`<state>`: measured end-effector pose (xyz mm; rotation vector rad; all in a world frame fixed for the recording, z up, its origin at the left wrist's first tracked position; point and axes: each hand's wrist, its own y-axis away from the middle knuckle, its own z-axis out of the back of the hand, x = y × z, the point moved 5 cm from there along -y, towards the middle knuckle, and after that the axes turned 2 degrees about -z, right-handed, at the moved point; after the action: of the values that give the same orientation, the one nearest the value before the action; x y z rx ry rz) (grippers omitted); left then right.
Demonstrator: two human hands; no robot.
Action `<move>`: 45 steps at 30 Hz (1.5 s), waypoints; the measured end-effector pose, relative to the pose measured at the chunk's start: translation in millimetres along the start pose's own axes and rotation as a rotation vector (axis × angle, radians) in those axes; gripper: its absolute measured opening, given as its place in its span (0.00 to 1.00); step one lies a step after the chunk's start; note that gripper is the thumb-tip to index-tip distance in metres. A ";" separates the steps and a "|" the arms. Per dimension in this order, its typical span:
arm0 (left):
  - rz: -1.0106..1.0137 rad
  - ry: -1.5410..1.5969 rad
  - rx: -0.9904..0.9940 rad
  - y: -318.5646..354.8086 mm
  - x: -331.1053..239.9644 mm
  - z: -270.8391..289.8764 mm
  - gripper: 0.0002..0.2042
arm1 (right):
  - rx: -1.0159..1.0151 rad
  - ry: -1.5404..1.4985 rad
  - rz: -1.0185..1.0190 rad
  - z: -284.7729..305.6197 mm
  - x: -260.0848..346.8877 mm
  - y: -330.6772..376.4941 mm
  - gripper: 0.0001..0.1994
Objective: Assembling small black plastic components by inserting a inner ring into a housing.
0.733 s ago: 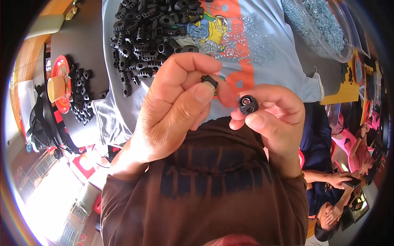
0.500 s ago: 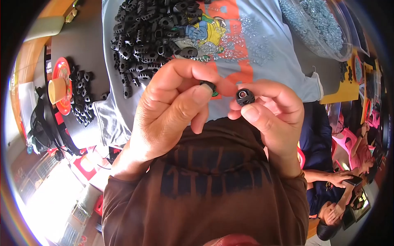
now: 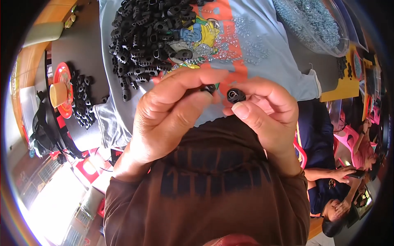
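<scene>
On the left of the dark table (image 3: 82, 37), a red plate (image 3: 63, 74) with a tan cup (image 3: 58, 95) on it, and past the edge a black bundle (image 3: 42, 129), too unclear to identify, above a white glare (image 3: 57, 188). On the right, a flat yellow sheet (image 3: 340, 91), and nearby a person in dark clothes (image 3: 322, 194) with a phone (image 3: 356, 174) in one hand. Farther off, a pink chair (image 3: 347, 136) beside a person in pink (image 3: 362, 149).

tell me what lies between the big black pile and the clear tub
In the head view, small shiny pieces lie scattered on the light blue printed shirt.
</scene>
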<state>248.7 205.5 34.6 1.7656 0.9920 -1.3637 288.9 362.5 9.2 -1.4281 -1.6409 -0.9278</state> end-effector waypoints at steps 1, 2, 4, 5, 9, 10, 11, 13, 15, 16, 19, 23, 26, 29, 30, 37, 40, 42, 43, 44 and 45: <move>-0.005 -0.027 0.006 1.0 -0.4 -0.8 0.09 | -0.005 0.032 0.000 0.4 -0.6 0.1 0.14; 0.000 0.079 -0.002 2.2 -0.4 -1.4 0.09 | -0.004 0.051 0.002 0.7 -0.6 0.3 0.14; -0.017 0.140 0.053 3.0 -1.9 -0.3 0.10 | -0.001 0.086 0.003 0.5 0.2 0.6 0.14; -0.009 0.128 0.068 3.0 -1.5 1.5 0.11 | 0.001 0.100 0.001 0.3 1.1 0.9 0.13; -0.014 -0.022 0.068 5.8 -1.1 5.1 0.10 | 0.000 0.110 -0.040 -0.7 3.8 1.6 0.13; -0.010 -0.021 0.064 6.1 -0.7 5.6 0.10 | 0.000 0.106 -0.042 -0.9 4.3 1.3 0.13; -0.005 -0.021 0.060 6.0 0.0 5.8 0.09 | 0.000 0.102 -0.044 -1.1 4.6 1.1 0.13; 0.016 0.002 0.030 6.2 1.3 6.9 0.08 | 0.012 0.107 -0.048 -1.4 4.7 0.5 0.12; 0.054 0.027 0.036 6.6 2.3 7.6 0.08 | 0.031 0.121 -0.055 -1.9 4.4 -0.1 0.12; 0.046 0.053 0.039 6.5 2.0 7.8 0.08 | 0.042 0.120 -0.054 -2.8 4.3 -0.1 0.12; 0.034 -0.011 0.056 6.2 1.7 9.2 0.08 | 0.051 0.097 -0.055 -5.0 3.7 -0.1 0.11; 0.029 0.001 0.085 5.4 0.7 9.8 0.08 | 0.069 0.014 -0.099 -7.4 2.1 -0.2 0.10; 0.004 -0.033 0.091 4.0 -1.0 10.5 0.08 | 0.065 0.040 -0.124 -8.3 2.2 1.0 0.09; -0.120 -0.204 0.151 0.3 -5.3 10.8 0.10 | 0.037 0.197 -0.082 -8.4 5.8 1.3 0.07; -0.168 -0.291 0.186 -0.5 -7.2 10.7 0.10 | 0.030 0.253 -0.063 -8.4 7.4 1.0 0.07; -0.387 -0.585 0.312 -2.7 -12.9 8.7 0.12 | 0.045 0.355 -0.117 -10.4 9.0 0.2 0.09; -0.363 -0.565 0.268 -2.0 -14.5 7.6 0.13 | -0.033 0.182 -0.144 -11.1 2.8 1.4 0.07; -0.334 -0.543 0.234 -0.1 -15.5 6.0 0.14 | -0.029 0.077 -0.218 -11.1 -0.9 3.5 0.07; -0.330 -0.540 0.228 -1.0 -16.0 6.4 0.14 | -0.019 0.064 -0.212 -11.1 -0.6 3.5 0.07; -0.325 -0.536 0.222 -0.8 -16.6 6.0 0.14 | -0.009 0.050 -0.205 -10.9 -0.2 3.2 0.07; -0.338 -0.546 0.231 -1.2 -17.5 5.7 0.14 | -0.005 0.016 -0.192 -10.4 0.6 2.7 0.07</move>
<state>242.3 198.3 50.4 1.2864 0.8691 -2.1011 292.4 353.8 14.5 -1.2787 -1.7884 -1.0475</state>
